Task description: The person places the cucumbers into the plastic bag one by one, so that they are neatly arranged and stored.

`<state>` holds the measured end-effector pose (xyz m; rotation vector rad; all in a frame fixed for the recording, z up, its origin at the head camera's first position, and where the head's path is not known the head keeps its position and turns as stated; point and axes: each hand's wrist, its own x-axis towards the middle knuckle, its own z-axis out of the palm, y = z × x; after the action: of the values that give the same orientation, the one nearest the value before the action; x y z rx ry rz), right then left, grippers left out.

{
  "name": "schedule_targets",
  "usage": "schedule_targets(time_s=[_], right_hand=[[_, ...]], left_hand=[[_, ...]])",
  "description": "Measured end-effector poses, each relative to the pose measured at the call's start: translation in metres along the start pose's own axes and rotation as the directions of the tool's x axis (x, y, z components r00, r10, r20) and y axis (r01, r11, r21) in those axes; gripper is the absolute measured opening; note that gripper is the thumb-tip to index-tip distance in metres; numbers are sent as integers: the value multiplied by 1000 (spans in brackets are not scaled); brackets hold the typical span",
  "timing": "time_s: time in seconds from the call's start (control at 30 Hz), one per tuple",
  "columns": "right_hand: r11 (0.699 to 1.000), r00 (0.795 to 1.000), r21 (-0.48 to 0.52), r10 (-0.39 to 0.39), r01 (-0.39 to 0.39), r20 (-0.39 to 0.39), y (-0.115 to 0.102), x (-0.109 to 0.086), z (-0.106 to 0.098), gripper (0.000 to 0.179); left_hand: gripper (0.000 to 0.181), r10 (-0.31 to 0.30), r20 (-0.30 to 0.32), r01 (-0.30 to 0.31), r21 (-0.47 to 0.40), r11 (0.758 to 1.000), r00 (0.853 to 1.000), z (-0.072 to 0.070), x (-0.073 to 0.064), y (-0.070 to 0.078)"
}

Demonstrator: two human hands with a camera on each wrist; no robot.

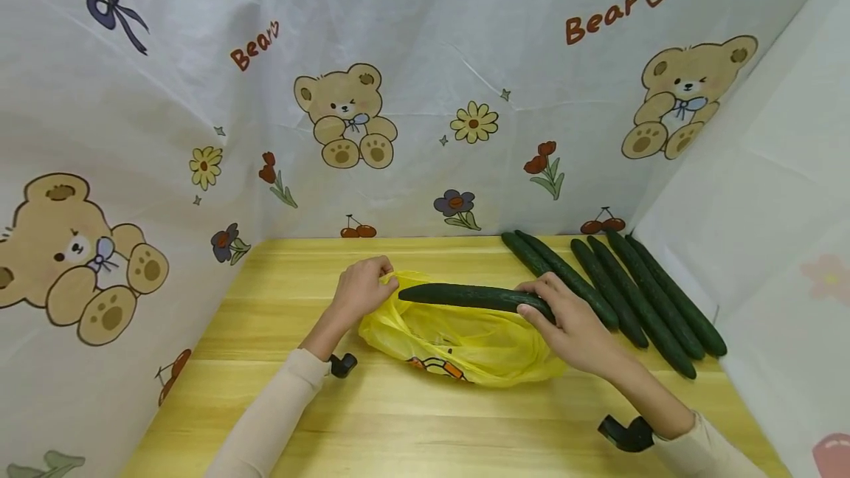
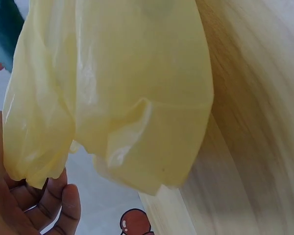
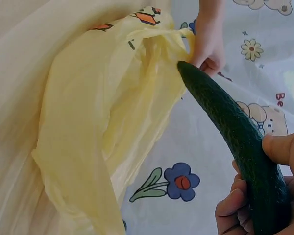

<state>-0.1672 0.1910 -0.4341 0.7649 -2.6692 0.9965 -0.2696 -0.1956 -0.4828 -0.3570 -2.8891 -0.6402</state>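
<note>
My right hand (image 1: 571, 323) grips a long dark green cucumber (image 1: 465, 296) near one end, its thumb on one side and fingers curled round the other. The cucumber lies across the mouth of a yellow plastic bag (image 1: 458, 360) in the head view, its free tip pointing toward my left hand. With my left hand (image 1: 361, 288) I pinch the bag's edge at its left side. In the left wrist view the bag (image 2: 137, 88) hangs from those fingers (image 2: 44, 205). The right wrist view shows the bag's opening beside the cucumber (image 3: 235, 132).
Several more cucumbers (image 1: 637, 301) lie side by side at the right of the wooden table (image 1: 412, 426). A white sheet printed with bears (image 1: 345, 116) stands behind and on both sides. Black wrist mounts show at each wrist.
</note>
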Motion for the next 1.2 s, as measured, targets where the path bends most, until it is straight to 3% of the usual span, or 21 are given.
schedule_targets(time_s=[0.3, 0.53, 0.67, 1.0, 1.2], right_hand=[[993, 999, -116, -18, 23, 47, -3, 19, 22, 31], [985, 996, -170, -6, 21, 86, -2, 20, 29, 31], [990, 996, -140, 11, 3, 94, 1, 18, 27, 31], [998, 995, -59, -30, 35, 91, 3, 26, 28, 30], [999, 989, 6, -35, 34, 141, 4, 28, 31, 31]], left_hand=[[13, 32, -6, -32, -9, 999, 999, -4, 0, 6], [13, 46, -101, -50, -38, 998, 994, -13, 1, 13], [14, 41, -124, -49, -65, 997, 991, -18, 3, 15], [8, 53, -67, -59, -84, 995, 996, -14, 1, 23], [5, 67, -44, -70, -80, 994, 997, -13, 0, 26]])
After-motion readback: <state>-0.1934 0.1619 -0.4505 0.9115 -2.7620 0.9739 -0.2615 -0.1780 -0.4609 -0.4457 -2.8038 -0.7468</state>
